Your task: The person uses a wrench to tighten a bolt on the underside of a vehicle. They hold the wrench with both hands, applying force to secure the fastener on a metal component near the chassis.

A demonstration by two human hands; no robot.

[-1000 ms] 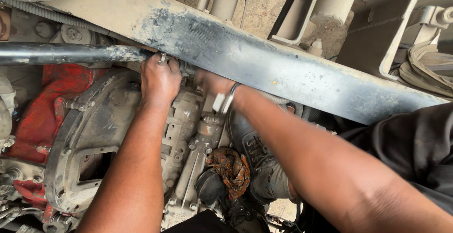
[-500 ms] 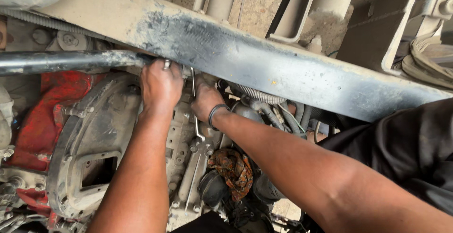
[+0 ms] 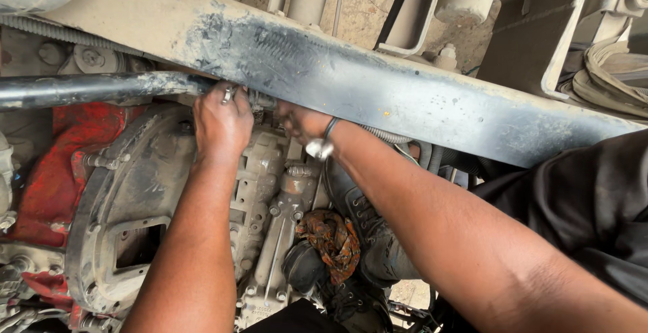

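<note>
Your left hand (image 3: 221, 120) is clenched on a small metal tool (image 3: 228, 94) just under the frame rail (image 3: 405, 97), at upper centre. Your right hand (image 3: 300, 120) reaches beneath the rail; whether it grips anything, I cannot tell. You seem mid-fastener on the gearbox housing (image 3: 266, 184); next, keep the tool seated squarely.

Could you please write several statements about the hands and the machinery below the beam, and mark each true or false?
1. The left hand grips a small metal tool under the grey beam. True.
2. The right hand rests on the patterned rag. False: it reaches under the beam, apart from the rag.
3. A metal bangle circles the right wrist. True.
4. The round housing is bright blue. False: it is dusty grey, with red parts beside it.
</note>
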